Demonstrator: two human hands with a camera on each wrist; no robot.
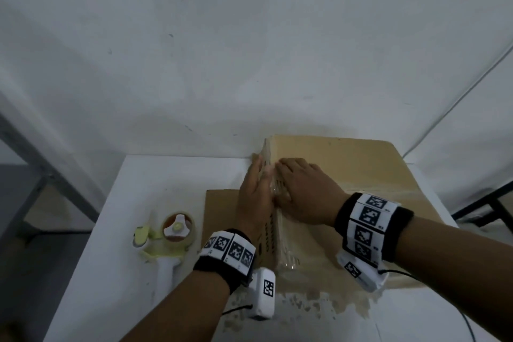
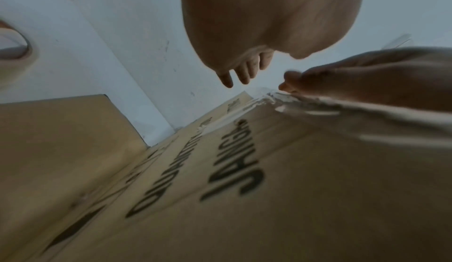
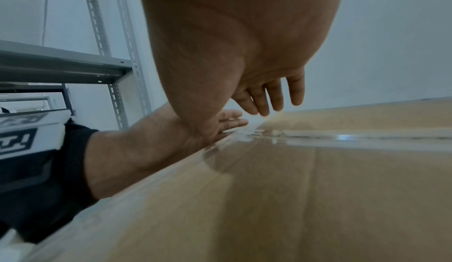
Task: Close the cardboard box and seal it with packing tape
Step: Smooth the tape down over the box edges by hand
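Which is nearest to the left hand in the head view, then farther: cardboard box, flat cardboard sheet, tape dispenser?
1. Cardboard box: the left hand presses flat on its left side.
2. Flat cardboard sheet: on the table just below and left of the hand.
3. Tape dispenser: farthest, out to the left.

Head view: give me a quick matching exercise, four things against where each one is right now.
Things:
1. left hand
2. right hand
3. tape dispenser
4. flat cardboard sheet

Places:
a. flat on the box top
b. lying on the table, untouched
c. against the box's printed side
d. under the box

Pairs: 1-c, 2-a, 3-b, 4-d
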